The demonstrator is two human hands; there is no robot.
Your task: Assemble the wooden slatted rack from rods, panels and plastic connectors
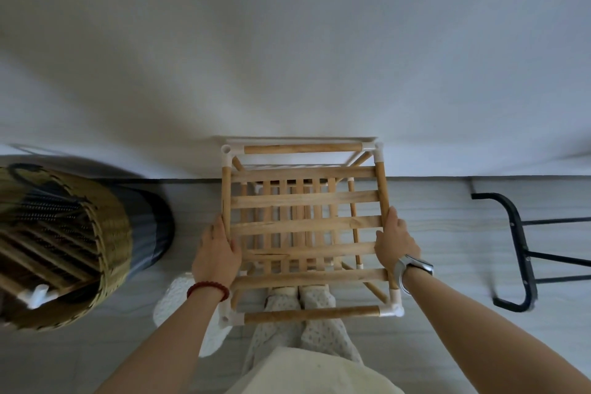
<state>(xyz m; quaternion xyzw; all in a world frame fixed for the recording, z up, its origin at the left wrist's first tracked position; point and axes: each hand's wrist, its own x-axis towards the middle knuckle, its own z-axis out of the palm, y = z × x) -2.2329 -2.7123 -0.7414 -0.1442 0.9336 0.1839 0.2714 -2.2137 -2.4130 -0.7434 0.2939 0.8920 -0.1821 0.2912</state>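
Two hands, left hand (pixel 215 255) and right hand (pixel 396 240), gripping rack (pixel 305 224) side rods

Plain white wall (pixel 287 41); pale grey floor (pixel 447 227); woven basket (pixel 105 233) left; black metal frame (pixel 518 253) right.

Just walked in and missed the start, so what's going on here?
A person stands over a wooden slatted rack, gripping its side rods with the left hand and right hand. It looks largely built: two slatted levels, with white plastic connectors joining the corner rods. A woven basket on the left holds more wooden parts.
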